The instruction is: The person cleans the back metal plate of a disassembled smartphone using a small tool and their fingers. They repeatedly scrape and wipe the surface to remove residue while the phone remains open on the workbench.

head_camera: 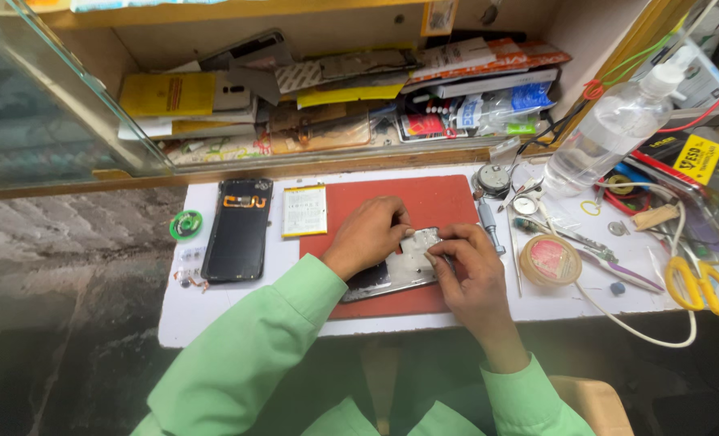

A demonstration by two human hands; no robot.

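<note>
1. Lying on the red mat [424, 202] mid-tabletop, the opened phone [400, 270] looks thin, stiff, fragile.
2. Left hand [367, 234] presses its upper edge; right hand [468, 262] pinches its corner.
3. Edges seem the safest hold.

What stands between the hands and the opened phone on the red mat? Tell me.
Nothing visible. The left hand and the right hand both rest directly on the opened phone, which lies on the red mat. The battery and black back cover lie apart to the left.
</note>
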